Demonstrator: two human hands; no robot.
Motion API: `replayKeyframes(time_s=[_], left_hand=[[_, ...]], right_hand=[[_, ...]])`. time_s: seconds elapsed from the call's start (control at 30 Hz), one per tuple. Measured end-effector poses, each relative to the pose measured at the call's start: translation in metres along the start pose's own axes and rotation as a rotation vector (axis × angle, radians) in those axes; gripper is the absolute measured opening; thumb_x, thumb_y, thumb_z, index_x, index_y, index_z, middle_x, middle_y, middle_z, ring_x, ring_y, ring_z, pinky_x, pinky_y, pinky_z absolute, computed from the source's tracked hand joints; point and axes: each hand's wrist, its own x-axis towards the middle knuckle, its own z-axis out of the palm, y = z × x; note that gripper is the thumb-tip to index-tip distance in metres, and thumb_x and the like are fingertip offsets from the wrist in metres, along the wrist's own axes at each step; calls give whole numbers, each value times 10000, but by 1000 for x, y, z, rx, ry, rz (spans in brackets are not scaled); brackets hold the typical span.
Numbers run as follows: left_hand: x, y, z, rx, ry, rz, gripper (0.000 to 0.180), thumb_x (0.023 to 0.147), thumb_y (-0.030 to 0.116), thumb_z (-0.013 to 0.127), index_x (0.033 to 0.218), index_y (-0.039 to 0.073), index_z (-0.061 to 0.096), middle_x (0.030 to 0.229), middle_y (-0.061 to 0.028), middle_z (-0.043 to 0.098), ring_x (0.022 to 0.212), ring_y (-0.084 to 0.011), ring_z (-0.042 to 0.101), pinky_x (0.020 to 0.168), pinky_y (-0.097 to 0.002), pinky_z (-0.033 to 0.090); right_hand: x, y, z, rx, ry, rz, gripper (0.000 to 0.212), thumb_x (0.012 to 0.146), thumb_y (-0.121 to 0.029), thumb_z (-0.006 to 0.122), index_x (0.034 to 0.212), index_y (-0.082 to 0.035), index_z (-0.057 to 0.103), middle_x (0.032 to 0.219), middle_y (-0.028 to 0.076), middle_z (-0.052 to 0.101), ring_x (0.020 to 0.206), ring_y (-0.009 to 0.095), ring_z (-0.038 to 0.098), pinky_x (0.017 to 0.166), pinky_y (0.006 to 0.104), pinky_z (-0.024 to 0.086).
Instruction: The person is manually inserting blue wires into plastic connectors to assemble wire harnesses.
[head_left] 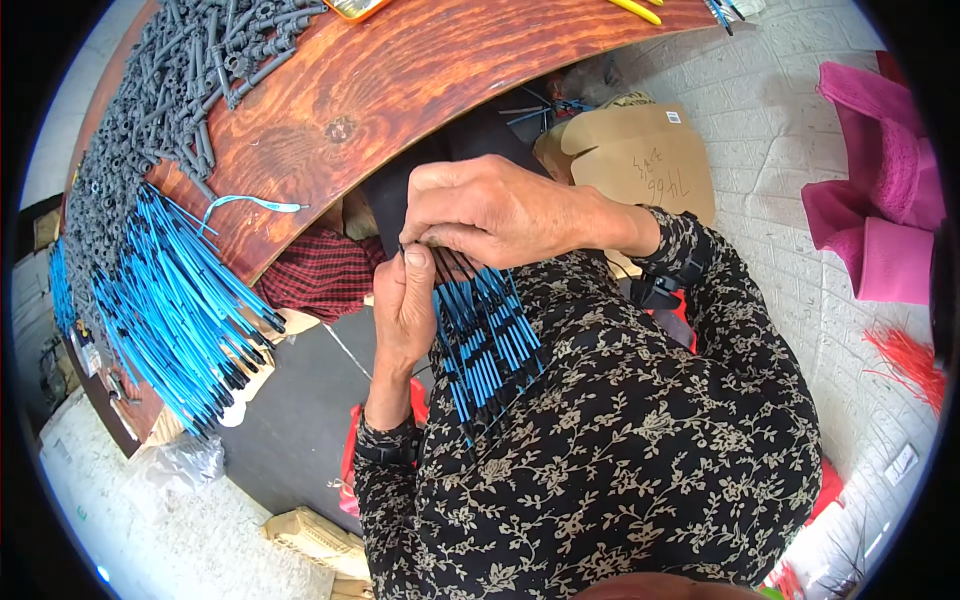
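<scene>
A fan of thin blue-and-black cables point(490, 345) hangs in front of my chest, its upper black ends running up to where my two hands meet. My left hand point(402, 305) is closed round those upper ends, thumb pointing up. Just above it, my right hand point(495, 208) has its fingers curled and pinched together against the left thumb tip. Whatever sits between those right fingertips is small and hidden. The cables' lower ends spread over my flowered black top point(620, 420).
On the wooden table point(340, 130) at upper left lie a heap of dark grey plastic fittings point(200, 70) and a large bundle of blue cables point(180, 310) overhanging the edge. One blue strip point(250, 203) lies near them. A cardboard box point(640, 155) stands beyond my right wrist; pink cloth point(880, 190) is at right.
</scene>
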Motion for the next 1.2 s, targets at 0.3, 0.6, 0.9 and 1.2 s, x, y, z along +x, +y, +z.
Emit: replayKeyframes(time_s=[0.3, 0.6, 0.9, 1.2], left_hand=[[1, 1, -1, -58, 45, -9, 509, 1094, 355, 353, 955, -42, 638, 841, -73, 687, 752, -126, 619, 686, -270, 493], [-1, 3, 0, -22, 58, 21, 480, 1093, 335, 365, 942, -37, 627, 827, -61, 675, 742, -121, 598, 679, -267, 476], [-4, -5, -2, -90, 17, -104, 426, 1088, 321, 393, 1002, -30, 618, 864, -71, 679, 773, -131, 622, 692, -270, 490], [-1, -4, 5, -278, -92, -95, 360, 1079, 304, 423, 1022, -5, 599, 899, -80, 682, 858, -166, 682, 734, -273, 521]], right_hand=[[6, 3, 0, 20, -21, -20, 126, 861, 8, 632, 984, 11, 661, 863, 104, 573, 775, 261, 616, 661, 365, 499], [6, 4, 5, 96, -3, 24, 118, 863, 7, 634, 977, 8, 663, 867, 106, 582, 781, 265, 617, 672, 362, 500], [3, 4, 10, 108, -3, 44, 150, 875, 4, 609, 1022, 18, 632, 900, 122, 579, 801, 272, 622, 684, 370, 497], [12, -4, -3, 189, -164, 159, 148, 947, -35, 553, 1073, 25, 606, 958, 131, 564, 682, 202, 618, 625, 367, 503]])
